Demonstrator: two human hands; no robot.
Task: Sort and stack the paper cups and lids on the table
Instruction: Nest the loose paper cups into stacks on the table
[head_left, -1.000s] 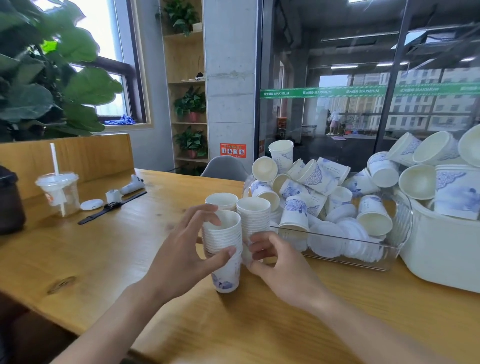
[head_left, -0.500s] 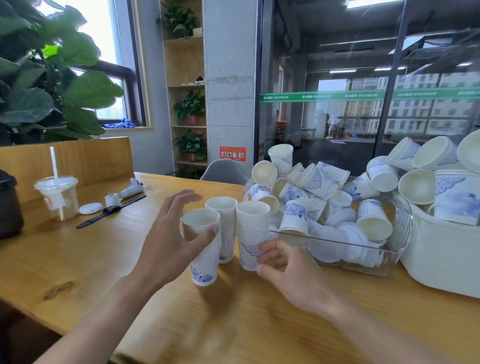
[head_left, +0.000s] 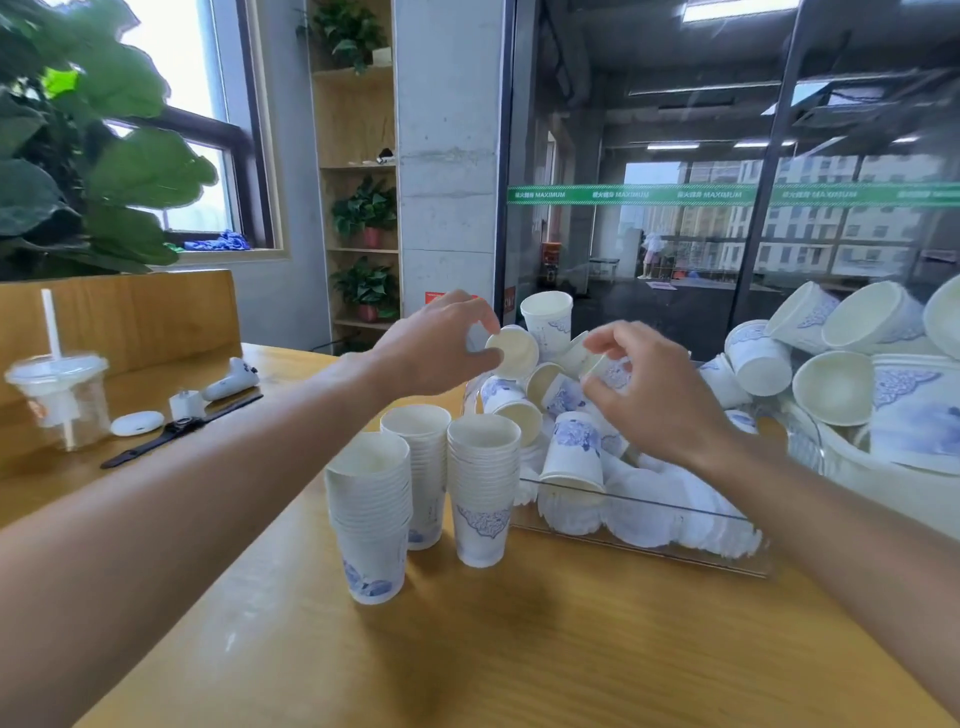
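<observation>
Right now three stacks of paper cups (head_left: 423, 488) stand together on the wooden table (head_left: 519, 649), just beside a clear tray (head_left: 644, 525) heaped with loose cups and white lids (head_left: 649, 512). Above that heap the left hand (head_left: 436, 351) pinches the rim of a tilted cup (head_left: 513, 352) between thumb and fingers, while the right hand (head_left: 654, 387) curls round another cup (head_left: 610, 371); farther right a white bin (head_left: 883, 493) holds more cups, and a lidded drink with a straw (head_left: 57, 389) sits far left

Three cup stacks (head_left: 426, 488) on table (head_left: 519, 649), left of clear bin (head_left: 639, 514).
</observation>
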